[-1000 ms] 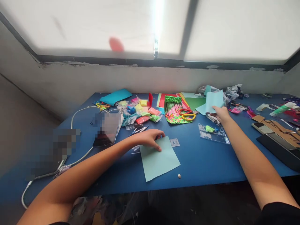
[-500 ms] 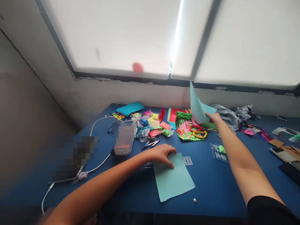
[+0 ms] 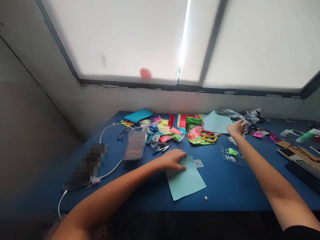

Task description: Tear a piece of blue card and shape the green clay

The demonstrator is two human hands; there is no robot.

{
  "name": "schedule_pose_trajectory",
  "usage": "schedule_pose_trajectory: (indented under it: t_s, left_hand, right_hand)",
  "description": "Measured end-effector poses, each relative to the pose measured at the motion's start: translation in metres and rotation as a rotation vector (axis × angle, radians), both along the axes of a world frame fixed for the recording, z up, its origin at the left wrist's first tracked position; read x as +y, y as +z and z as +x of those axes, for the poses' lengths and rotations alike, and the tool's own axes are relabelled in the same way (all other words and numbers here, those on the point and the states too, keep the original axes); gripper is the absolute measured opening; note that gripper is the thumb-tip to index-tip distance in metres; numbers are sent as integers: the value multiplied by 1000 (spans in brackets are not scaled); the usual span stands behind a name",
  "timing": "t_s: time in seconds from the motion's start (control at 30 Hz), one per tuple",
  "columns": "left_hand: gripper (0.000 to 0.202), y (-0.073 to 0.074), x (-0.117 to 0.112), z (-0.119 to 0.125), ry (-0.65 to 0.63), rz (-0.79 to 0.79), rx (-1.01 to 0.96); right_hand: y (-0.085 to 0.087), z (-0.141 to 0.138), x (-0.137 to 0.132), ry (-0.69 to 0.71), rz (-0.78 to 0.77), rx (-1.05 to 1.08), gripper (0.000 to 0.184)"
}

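Your left hand (image 3: 176, 160) on pale green sheet (image 3: 186, 183), right hand (image 3: 237, 129) by pale blue paper (image 3: 217, 122).
Left fingers spread over the sheet's far-left part, pinching nothing visible; right fingers half-curled, seemingly empty. Sheet, near the table's (image 3: 232, 190) front edge, looks light, thin, easily creased; best taken by its free near edge. Stencil ruler (image 3: 199, 163) pokes from underneath; scissors (image 3: 208, 136) crowd the blue paper.

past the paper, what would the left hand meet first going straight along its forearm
The left hand would likely meet the bag of pink bits, though depth is unclear.
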State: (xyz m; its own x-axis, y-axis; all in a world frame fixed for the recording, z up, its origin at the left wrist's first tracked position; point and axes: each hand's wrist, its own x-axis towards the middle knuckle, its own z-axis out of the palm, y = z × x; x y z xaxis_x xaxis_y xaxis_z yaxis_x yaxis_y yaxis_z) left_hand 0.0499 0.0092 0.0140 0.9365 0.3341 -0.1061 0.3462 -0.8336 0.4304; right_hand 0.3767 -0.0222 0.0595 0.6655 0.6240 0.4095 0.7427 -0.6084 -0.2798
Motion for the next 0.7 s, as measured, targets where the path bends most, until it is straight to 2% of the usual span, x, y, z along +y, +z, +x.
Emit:
schedule_pose_trajectory:
  t_s: [0.07,0.1,0.23,0.3,0.33,0.37,0.43,0.5,0.6,0.67,0.7]
  left_hand:
    - [44,-3,-5,-4,23,36,-19]
    - [43,-4,-8,-6,40,58,-31]
    - [33,-13,-20,-12,121,156,-73]
    - [26,-18,-24,-12,136,210,-84]
    - [22,-21,-25,-12,131,243,-88]
    - [19,-24,-25,-12,121,280,-88]
    - [19,-28,-24,-12,96,358,-77]
    - [21,-29,-21,-12,93,417,-48]
    - [28,-20,-14,-17,184,466,23]
    - [29,-9,-10,-22,249,438,58]
    - [26,-4,-8,-25,234,373,61]
  right_hand:
    - [-7,-23,-10,6,67,-11,55]
    - [-13,-37,-15,72,84,-28,54]
    - [-45,-101,-35,522,67,-103,39]
    - [-63,-122,-47,778,50,-145,32]
    - [-71,-128,-52,1006,55,-186,34]
    - [-76,-131,-56,1152,65,-211,35]
    - [-83,-130,-61,1309,62,-215,35]
    - [-85,-122,-63,1347,7,-168,37]
    - [-81,-108,-60,1305,-107,-71,54]
    - [-79,-103,-57,1282,-184,-13,59]
    - [-79,-101,-55,1278,-213,6,56]
